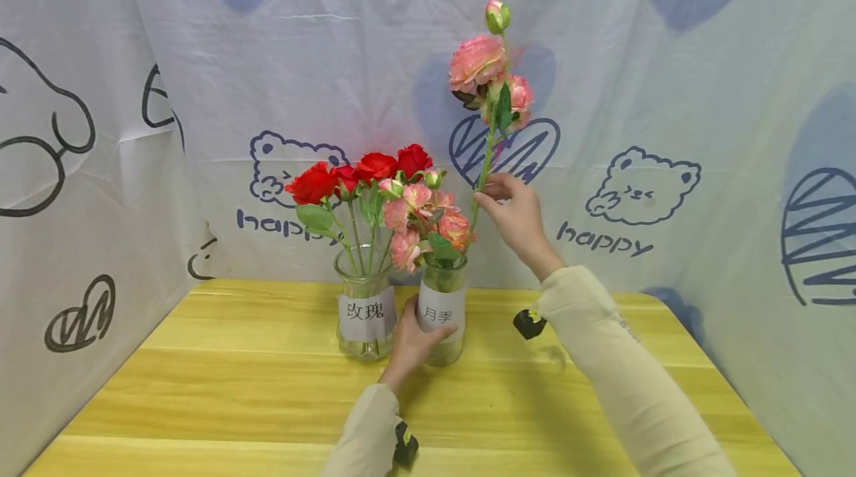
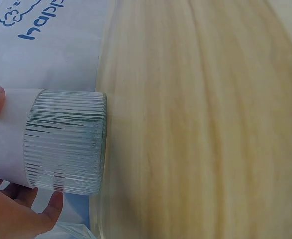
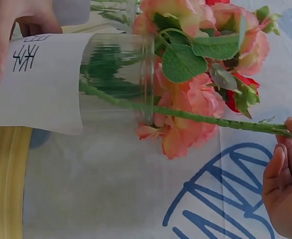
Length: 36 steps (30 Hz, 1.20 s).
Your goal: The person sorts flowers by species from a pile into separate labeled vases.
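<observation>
My left hand [image 1: 416,343] grips a ribbed glass vase [image 2: 66,142] with a white paper label reading 月季 [image 1: 438,310], its fingers and thumb around the label. Above it, my right hand [image 1: 518,218] pinches the green stem [image 3: 205,118] of a tall pink artificial flower [image 1: 477,65] with a bud on top. In the right wrist view the stem's lower part is inside the vase's mouth. Other pink flowers [image 1: 417,221] with green leaves [image 3: 185,62] stand in the same vase.
Just left stands a second glass vase [image 1: 348,269], labelled 玫瑰 and holding several red roses [image 1: 314,183]. Both are on a yellow wood-grain table [image 1: 254,373]. A white cloth [image 1: 374,91] printed with bears and hearts hangs behind. Black wrist devices [image 1: 530,324] show at both sleeves.
</observation>
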Tool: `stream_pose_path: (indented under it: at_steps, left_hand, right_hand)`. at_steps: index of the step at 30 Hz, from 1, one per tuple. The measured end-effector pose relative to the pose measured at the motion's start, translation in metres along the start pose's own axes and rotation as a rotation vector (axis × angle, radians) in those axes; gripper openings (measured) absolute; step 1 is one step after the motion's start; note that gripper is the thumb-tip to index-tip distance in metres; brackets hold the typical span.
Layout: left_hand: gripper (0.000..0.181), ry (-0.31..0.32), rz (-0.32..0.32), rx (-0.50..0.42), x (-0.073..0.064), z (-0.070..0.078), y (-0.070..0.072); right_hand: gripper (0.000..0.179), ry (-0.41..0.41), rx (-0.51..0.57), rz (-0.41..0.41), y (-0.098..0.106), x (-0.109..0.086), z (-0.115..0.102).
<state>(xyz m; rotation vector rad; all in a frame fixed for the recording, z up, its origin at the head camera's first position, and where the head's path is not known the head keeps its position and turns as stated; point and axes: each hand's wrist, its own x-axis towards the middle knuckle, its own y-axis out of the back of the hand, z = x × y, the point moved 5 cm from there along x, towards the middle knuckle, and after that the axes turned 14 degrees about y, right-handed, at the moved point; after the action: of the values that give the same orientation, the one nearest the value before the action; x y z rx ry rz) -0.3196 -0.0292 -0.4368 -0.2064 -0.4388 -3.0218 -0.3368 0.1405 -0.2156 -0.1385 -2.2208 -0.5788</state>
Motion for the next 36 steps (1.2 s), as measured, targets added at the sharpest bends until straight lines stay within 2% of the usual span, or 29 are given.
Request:
stream_pose_path:
  at_steps: [8, 18, 24, 29, 36]
  left_hand:
    - [0.081, 0.081, -0.021, 0.017, 0.003, 0.0, -0.002]
    - [0.081, 0.077, -0.015, 0.01, 0.003, -0.001, -0.003]
    - [0.081, 0.077, -0.01, 0.015, 0.003, 0.001, -0.003]
    - [0.081, 0.091, -0.01, 0.006, 0.003, 0.0, -0.002]
    - [0.081, 0.097, -0.021, 0.006, 0.004, -0.001, -0.002]
  right_hand:
    - [0.032, -0.009, -0.023, -0.051, -0.004, -0.005, 0.003]
    - [0.031, -0.007, -0.015, -0.095, -0.009, -0.013, 0.003]
    - [0.023, 0.009, -0.001, -0.136, -0.01, -0.018, 0.007]
    - [0.017, -0.008, 0.02, -0.2, -0.009, -0.023, 0.014]
    - [0.021, -0.085, -0.009, -0.353, -0.002, -0.038, 0.03]
